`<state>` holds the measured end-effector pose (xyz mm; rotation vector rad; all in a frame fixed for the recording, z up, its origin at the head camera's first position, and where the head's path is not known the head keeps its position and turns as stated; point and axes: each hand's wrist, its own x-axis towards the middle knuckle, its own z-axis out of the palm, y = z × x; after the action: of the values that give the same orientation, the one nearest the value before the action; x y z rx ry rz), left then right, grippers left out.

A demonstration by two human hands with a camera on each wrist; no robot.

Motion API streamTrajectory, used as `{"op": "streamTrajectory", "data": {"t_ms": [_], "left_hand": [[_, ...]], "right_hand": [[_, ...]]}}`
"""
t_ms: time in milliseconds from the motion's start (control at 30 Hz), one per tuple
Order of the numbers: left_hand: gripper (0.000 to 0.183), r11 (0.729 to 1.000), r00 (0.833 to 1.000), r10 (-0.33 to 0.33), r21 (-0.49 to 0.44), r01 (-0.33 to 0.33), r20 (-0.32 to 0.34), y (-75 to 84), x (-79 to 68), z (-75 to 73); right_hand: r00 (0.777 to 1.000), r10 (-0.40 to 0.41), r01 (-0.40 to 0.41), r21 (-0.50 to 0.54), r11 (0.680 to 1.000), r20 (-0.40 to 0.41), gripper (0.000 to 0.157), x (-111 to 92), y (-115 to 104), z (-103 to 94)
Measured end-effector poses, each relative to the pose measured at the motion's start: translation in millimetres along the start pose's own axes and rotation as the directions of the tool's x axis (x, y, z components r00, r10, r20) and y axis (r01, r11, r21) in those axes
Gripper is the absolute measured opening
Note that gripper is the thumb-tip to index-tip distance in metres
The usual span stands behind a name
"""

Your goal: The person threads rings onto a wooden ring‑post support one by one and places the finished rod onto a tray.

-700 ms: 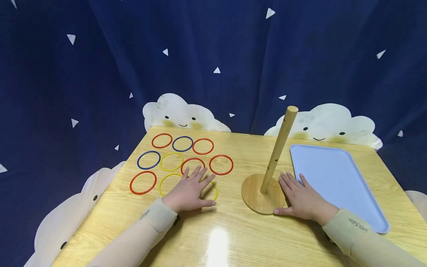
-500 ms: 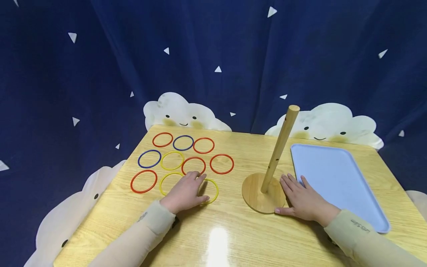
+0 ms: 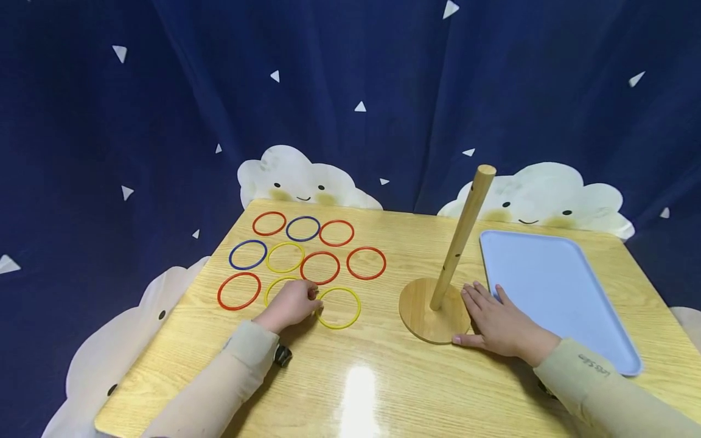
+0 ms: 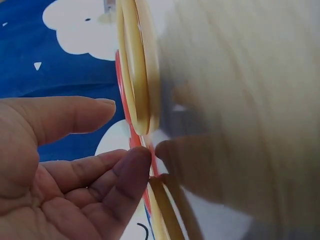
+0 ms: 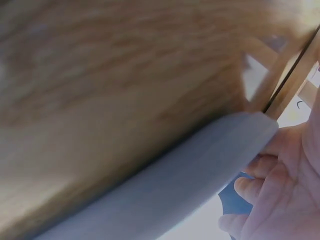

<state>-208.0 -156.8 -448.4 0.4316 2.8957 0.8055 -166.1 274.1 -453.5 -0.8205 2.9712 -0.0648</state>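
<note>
My left hand [image 3: 288, 304] hovers low over the table at the left rim of a yellow ring [image 3: 338, 329]. Thumb and fingertips stand apart in the left wrist view, beside that yellow ring [image 4: 142, 125], and nothing shows pinched between them. Another yellow ring [image 3: 266, 296] is partly hidden behind this hand. My right hand [image 3: 504, 325] lies with straight fingers against the right side of the round base [image 3: 418, 313] of a wooden stand. The upright pole [image 3: 461, 231] of the stand leans right in the head view.
Several more rings lie flat on the table's left part, among them a red ring [image 3: 385, 266], a blue ring [image 3: 266, 254] and a yellow ring [image 3: 268, 261]. A light blue tray [image 3: 553, 286] lies at the right, close to the right hand. A dark blue curtain [image 3: 350, 73] hangs behind.
The left hand has drawn back leftward and its spread fingers have curled in, uncovering more of the near yellow ring. The right hand stays at the base. The head view shifts slightly.
</note>
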Motion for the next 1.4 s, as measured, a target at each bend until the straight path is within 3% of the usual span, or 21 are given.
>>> {"op": "streamTrajectory", "data": {"t_ms": [167,367,767,1033,1167,1267,1333,1400], "left_hand": [[0.039,1.0,0.999,0.005,0.004,-0.005,0.035,-1.9,2.8,-0.4],[0.041,0.998,0.997,0.043,0.048,-0.046,0.061,1.0,7.7,-0.4],[0.03,0.993,0.992,0.024,0.108,-0.037,0.121,15.3,21.0,0.3],[0.03,0.993,0.988,0.012,0.112,-0.03,0.157,11.8,23.0,1.6],[0.029,0.999,0.985,0.005,0.045,-0.013,0.173,5.2,22.1,-1.4],[0.017,0.998,0.98,0.012,-0.055,-0.001,0.197,1.7,20.1,-6.2],[0.011,0.988,0.974,0.017,-0.151,0.017,0.226,0.3,18.7,-9.5],[0.005,0.956,0.966,0.024,-0.29,0.054,0.258,-0.3,18.4,-11.4]], "right_hand": [[1.0,-0.004,0.004,0.036,0.999,-0.009,0.104,-2,-3,0.7],[1.0,0.029,-0.029,0.004,1.0,0.001,0.105,-5,-4,1.4],[0.998,0.064,-0.064,-0.008,0.998,0.014,0.104,-7,-5,-1.3],[0.998,0.067,-0.067,-0.001,0.998,0.016,0.103,-7,-4,2.8],[0.998,0.068,-0.068,-0.003,0.998,0.014,0.103,-6,-5,2.1],[0.998,0.068,-0.068,-0.007,0.998,0.012,0.103,-6,-5,1.2],[0.998,0.067,-0.067,-0.006,0.998,0.013,0.103,-6,-5,0.9],[0.998,0.068,-0.068,-0.003,0.998,0.015,0.103,-6,-5,0.9]]}}
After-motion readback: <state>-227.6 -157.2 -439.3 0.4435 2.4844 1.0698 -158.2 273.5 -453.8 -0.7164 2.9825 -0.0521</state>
